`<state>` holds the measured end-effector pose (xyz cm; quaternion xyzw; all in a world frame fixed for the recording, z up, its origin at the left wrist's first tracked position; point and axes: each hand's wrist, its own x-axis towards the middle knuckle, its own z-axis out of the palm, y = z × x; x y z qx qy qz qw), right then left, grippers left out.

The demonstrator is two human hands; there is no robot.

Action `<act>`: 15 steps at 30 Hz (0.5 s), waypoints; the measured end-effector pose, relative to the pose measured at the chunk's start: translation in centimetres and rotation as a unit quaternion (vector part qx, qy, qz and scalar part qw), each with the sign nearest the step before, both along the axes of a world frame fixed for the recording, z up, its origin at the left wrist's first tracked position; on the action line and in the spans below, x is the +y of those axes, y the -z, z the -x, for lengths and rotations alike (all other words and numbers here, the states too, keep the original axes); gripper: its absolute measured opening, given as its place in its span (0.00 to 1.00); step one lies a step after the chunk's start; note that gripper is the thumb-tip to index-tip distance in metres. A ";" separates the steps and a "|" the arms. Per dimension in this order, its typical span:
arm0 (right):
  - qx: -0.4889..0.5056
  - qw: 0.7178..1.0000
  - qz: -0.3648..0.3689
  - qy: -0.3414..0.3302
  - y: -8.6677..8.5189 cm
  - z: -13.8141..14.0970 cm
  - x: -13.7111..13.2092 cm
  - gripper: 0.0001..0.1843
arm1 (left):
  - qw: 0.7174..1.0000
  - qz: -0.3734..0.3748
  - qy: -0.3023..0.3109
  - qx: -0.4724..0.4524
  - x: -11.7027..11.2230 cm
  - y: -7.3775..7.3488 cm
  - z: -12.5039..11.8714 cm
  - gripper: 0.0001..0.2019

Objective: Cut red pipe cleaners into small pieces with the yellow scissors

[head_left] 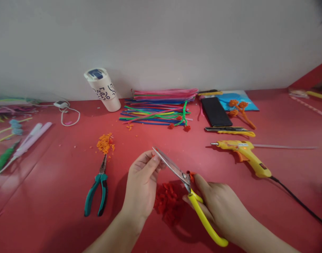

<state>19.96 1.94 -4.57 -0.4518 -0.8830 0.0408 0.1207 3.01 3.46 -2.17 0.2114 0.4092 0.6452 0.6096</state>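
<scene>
Here, yellow-handled scissors (pixel 184 176) in the right hand (pixel 222 205).

left hand (pixel 143 174): pinching | right hand (pixel 216 202): curled, gripping | hands apart

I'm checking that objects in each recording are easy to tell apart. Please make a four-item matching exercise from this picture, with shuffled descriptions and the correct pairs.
Things:
1. Scissors
2. Red scraps
3. Pliers
4. Glue gun

Descriptions:
A. Lying with the tips pointing at the orange scraps
B. Yellow, with an orange trigger
C. Held in the right hand, blades reaching toward the left hand
D. In a loose heap between the two hands

Right pairs: 1-C, 2-D, 3-A, 4-B
</scene>
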 end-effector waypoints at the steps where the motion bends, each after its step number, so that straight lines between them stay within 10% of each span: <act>1: 0.002 1.000 0.000 -0.002 0.0 0.0 0.0 0.08 | 1.000 -0.001 0.001 -0.003 0.0 0.0 0.0 0.02; 15: 0.031 0.998 0.043 0.014 0.2 0.0 0.1 0.14 | 1.000 -0.006 0.005 -0.008 0.1 -0.1 0.1 0.03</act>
